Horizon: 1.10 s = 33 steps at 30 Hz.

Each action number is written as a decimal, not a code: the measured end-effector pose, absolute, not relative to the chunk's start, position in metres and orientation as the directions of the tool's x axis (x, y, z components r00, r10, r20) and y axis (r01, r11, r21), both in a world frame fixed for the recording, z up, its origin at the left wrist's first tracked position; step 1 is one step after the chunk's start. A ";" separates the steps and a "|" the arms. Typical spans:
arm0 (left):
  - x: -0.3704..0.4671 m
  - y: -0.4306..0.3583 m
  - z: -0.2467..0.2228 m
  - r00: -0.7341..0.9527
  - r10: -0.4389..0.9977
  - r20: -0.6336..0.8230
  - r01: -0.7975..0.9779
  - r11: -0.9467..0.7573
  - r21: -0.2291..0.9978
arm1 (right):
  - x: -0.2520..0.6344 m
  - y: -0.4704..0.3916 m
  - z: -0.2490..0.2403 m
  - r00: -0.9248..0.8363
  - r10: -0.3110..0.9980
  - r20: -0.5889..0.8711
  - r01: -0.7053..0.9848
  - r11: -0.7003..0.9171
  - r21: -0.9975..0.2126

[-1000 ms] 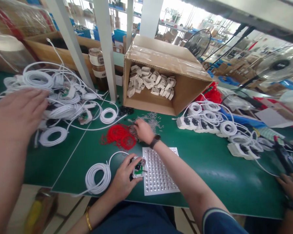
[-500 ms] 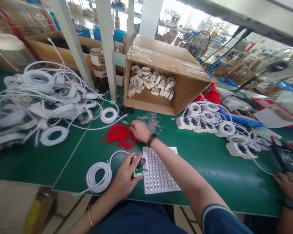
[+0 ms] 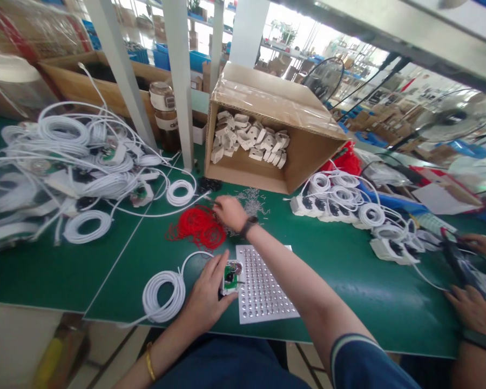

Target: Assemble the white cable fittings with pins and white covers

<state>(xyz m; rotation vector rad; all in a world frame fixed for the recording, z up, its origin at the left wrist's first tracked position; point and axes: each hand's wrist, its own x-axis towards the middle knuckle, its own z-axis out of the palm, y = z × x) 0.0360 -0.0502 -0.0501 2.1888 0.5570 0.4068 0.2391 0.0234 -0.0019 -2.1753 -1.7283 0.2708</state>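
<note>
My left hand [image 3: 206, 294] is closed around the side of a small white housing with a green circuit board [image 3: 230, 276] inside. The thumb lies along the lower edge and the fingers along the upper left. A white cable runs from behind this hand to a coil [image 3: 164, 296] on the left. Farther forward, my right hand [image 3: 230, 212] is at the right edge of a heap of thin red rings or strands [image 3: 198, 227]. Its fingers are bent together, and whatever is between them is hidden. Loose screws [image 3: 253, 202] lie just beyond it.
A white plate with rows of shiny round dots [image 3: 263, 292] lies under my right forearm. An open cardboard box [image 3: 247, 175] holds white housings. White cable coils [image 3: 89, 135] crowd the left. Finished-looking white units [image 3: 392, 249] lie right, near another person's hand [image 3: 473, 308].
The fingers of my left hand have shifted off the top of the housing, showing more of the circuit board. My right hand has moved slightly, staying by the red heap.
</note>
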 end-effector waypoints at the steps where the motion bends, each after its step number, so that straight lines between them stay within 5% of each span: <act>1: 0.036 -0.050 -0.050 0.847 0.521 0.103 0.251 -0.564 0.787 | 0.242 0.022 0.000 0.262 0.962 0.072 0.895 -0.214 -0.393; 15: 0.037 -0.049 -0.048 0.833 0.541 0.119 0.237 -0.543 0.806 | 0.235 0.024 -0.004 0.260 0.963 0.075 0.859 -0.195 -0.473; 25: 0.038 -0.046 -0.048 0.826 0.546 0.144 0.231 -0.560 0.796 | 0.272 -0.036 0.080 0.411 0.894 0.179 0.743 -0.215 -0.633; 30: 0.039 -0.044 -0.056 0.833 0.531 0.155 0.228 -0.585 0.779 | 0.292 -0.096 0.104 0.437 0.898 -0.049 0.578 -0.323 -0.749; 33: 0.041 -0.044 -0.057 0.831 0.541 0.128 0.255 -0.576 0.777 | 0.313 -0.143 0.089 0.512 0.823 -0.246 0.535 -0.530 -0.658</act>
